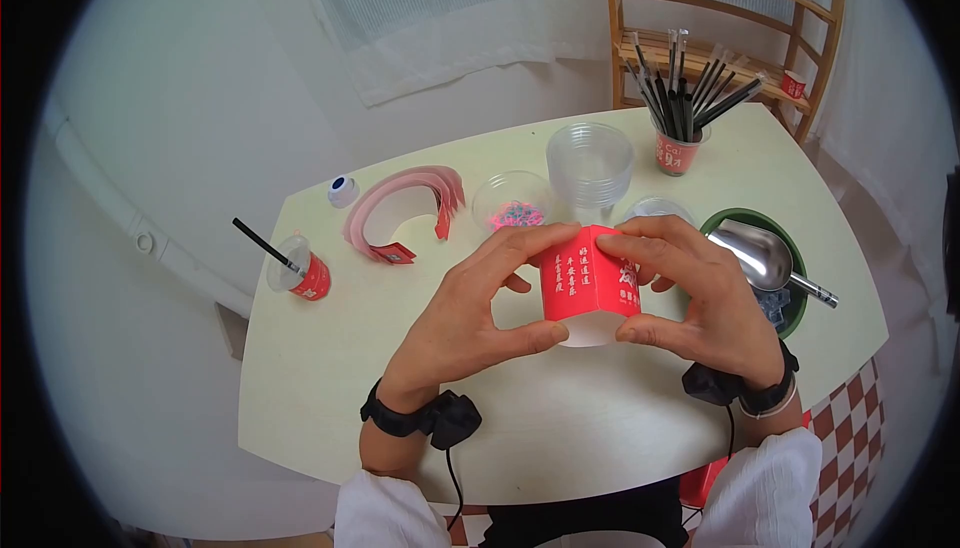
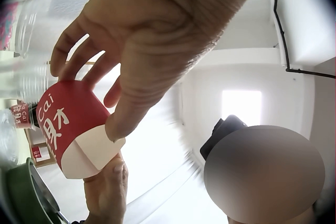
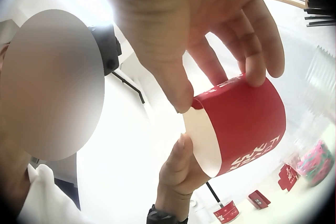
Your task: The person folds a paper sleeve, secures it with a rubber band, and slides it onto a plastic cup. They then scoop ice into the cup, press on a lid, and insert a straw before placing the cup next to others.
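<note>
A red paper sleeve [image 1: 592, 278] with white characters and a white inside is held between both hands above the table. My left hand [image 1: 470, 303] pinches its left side, thumb at the lower edge and fingers along the top. On the right side my right hand [image 1: 705, 298] pinches it the same way. The left wrist view shows the sleeve [image 2: 65, 121] bent round with its pale inside facing the camera, the left thumb at its edge. In the right wrist view the sleeve [image 3: 247, 121] is a curved band under the right fingers.
Behind the hands stand stacked clear cups [image 1: 590, 168], a dish of coloured bits [image 1: 515, 210] and a cup of black straws [image 1: 677, 153]. Curved red sleeves [image 1: 385, 203] and a cup with a straw [image 1: 310, 278] are at left. At right, a metal scoop [image 1: 755, 253] lies in a green bowl [image 1: 795, 318].
</note>
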The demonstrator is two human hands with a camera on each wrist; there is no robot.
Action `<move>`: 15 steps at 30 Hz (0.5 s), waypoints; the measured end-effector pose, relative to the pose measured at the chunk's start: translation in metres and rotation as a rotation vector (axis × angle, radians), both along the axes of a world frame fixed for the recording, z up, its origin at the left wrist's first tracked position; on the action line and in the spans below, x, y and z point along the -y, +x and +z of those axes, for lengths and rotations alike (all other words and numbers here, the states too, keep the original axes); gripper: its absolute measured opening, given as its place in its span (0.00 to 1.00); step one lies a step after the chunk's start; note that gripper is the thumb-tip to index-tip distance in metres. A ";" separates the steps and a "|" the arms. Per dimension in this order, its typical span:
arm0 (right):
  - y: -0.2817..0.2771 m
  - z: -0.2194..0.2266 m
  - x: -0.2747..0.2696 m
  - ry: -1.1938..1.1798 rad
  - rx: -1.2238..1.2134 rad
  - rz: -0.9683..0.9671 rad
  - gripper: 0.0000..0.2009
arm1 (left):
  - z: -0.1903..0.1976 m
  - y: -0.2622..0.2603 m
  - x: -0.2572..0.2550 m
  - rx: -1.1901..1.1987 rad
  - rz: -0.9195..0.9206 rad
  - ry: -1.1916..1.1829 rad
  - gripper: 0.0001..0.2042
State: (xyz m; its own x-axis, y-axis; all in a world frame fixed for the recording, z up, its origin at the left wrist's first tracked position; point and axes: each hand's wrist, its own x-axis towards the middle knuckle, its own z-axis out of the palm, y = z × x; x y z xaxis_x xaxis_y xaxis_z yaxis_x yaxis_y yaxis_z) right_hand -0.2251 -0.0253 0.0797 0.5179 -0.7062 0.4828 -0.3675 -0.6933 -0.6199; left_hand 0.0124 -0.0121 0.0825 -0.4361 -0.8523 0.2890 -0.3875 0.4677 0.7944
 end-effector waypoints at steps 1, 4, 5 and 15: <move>0.001 0.001 0.000 -0.007 0.004 -0.001 0.27 | -0.001 0.000 0.000 -0.017 0.007 0.000 0.34; 0.005 0.000 -0.001 -0.053 0.032 -0.049 0.25 | -0.003 -0.003 0.000 -0.046 0.032 -0.008 0.35; 0.006 -0.002 -0.001 -0.072 0.043 -0.073 0.24 | -0.003 -0.003 0.000 -0.041 0.043 -0.015 0.36; 0.007 -0.010 0.006 -0.188 0.315 -0.154 0.14 | -0.012 -0.013 0.001 -0.415 -0.004 0.152 0.59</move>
